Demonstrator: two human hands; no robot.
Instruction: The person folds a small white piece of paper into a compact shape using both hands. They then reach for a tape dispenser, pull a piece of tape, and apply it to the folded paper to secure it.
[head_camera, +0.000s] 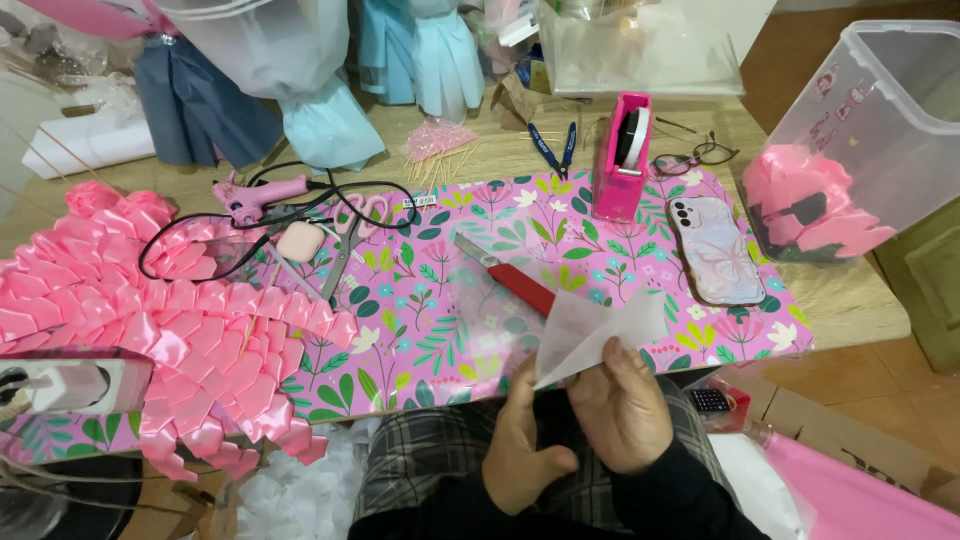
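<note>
At the lower centre of the frame, the left hand (520, 440) and the right hand (625, 405) both pinch a thin translucent white paper sheet (590, 330), folded to a triangle, above the counter (850, 300) edge. A red box cutter (510, 277) lies just beyond on the floral mat (440, 320), and folded pink ribbon petals (150, 320) are at left.

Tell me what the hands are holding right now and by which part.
Both hands pinch a thin, translucent white sheet of paper at its lower edge: the left hand at the lower left, the right hand at the bottom.
</note>
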